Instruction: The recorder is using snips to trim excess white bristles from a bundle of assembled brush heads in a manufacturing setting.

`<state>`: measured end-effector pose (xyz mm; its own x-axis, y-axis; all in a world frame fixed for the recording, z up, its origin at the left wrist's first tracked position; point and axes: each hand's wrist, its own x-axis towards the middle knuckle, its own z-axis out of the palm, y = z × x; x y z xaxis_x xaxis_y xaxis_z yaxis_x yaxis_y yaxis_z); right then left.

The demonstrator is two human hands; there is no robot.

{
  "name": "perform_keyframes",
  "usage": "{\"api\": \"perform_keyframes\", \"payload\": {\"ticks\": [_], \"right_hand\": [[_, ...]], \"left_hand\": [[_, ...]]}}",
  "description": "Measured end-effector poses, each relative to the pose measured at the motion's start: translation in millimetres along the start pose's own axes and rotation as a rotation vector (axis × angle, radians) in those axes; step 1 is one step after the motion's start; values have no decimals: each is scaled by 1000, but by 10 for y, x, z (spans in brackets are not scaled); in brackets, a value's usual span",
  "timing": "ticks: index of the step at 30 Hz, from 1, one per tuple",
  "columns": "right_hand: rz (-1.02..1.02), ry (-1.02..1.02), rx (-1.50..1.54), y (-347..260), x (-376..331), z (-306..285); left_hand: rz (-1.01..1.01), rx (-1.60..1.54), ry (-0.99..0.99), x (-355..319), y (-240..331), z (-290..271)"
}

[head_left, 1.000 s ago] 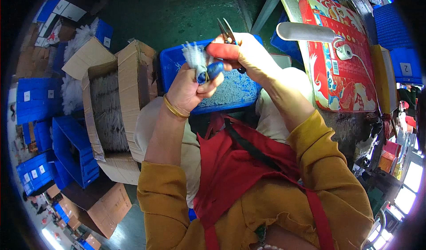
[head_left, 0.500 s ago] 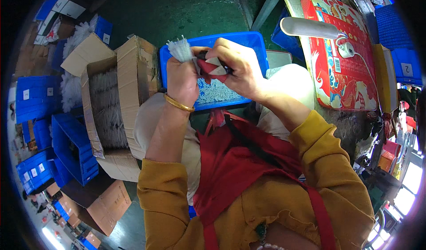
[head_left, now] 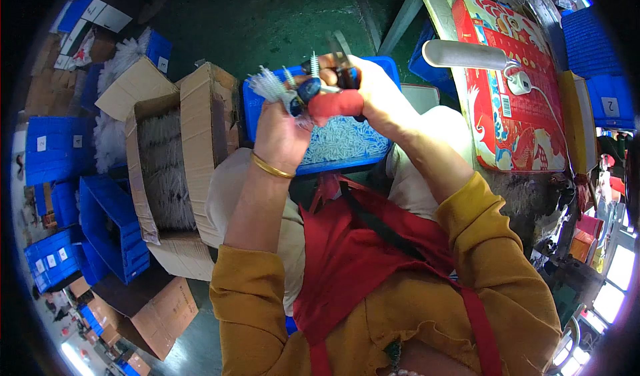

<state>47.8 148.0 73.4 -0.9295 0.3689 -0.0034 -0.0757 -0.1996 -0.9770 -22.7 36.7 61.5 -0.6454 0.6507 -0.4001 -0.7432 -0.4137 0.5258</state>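
Note:
My left hand [head_left: 283, 135] is closed around a bunch of spiky, translucent white plastic pieces [head_left: 268, 84], held above a blue bin [head_left: 343, 168]. Small pale plastic pieces [head_left: 343, 141] cover the bin's floor. In my right hand [head_left: 381, 103] is a dark plier-like hand tool [head_left: 347, 75], its metal end pointing away from me and blurred. A red wrapping or cover [head_left: 337, 105] shows at my right fingers, beside the bunch. Something dark blue [head_left: 309, 89] sits between the two hands; I cannot make out whether it is a finger cover. A single ribbed white strip [head_left: 315, 64] sticks up there.
To the left stands an open cardboard box [head_left: 203, 136] packed with similar spiky white pieces [head_left: 165, 169]. Several blue crates [head_left: 113, 226] lie beyond it. At the right, a table holds a red patterned box [head_left: 513, 103] and a lamp-like grey bar [head_left: 465, 55] with a white cable.
My right hand has turned, and the tool's metal end now points away from me. The bunch in my left hand has tilted left, and more of the bin's contents shows.

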Motion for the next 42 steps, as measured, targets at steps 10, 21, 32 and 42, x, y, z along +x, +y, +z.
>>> {"api": "perform_keyframes", "payload": {"ticks": [10,21,32,42], "right_hand": [[196,-77,361,136,11,-50],[213,-16,376,255,61,-91],[131,-53,-169,-20,32,-55],[34,88,-107,-92,34,-47]], "left_hand": [[-52,103,-142,-24,-25,-145],[92,439,-146,-55,-21,-34],[-223,363,-305,-95,95,-93],[92,710,-166,-96,93,-33]]}}
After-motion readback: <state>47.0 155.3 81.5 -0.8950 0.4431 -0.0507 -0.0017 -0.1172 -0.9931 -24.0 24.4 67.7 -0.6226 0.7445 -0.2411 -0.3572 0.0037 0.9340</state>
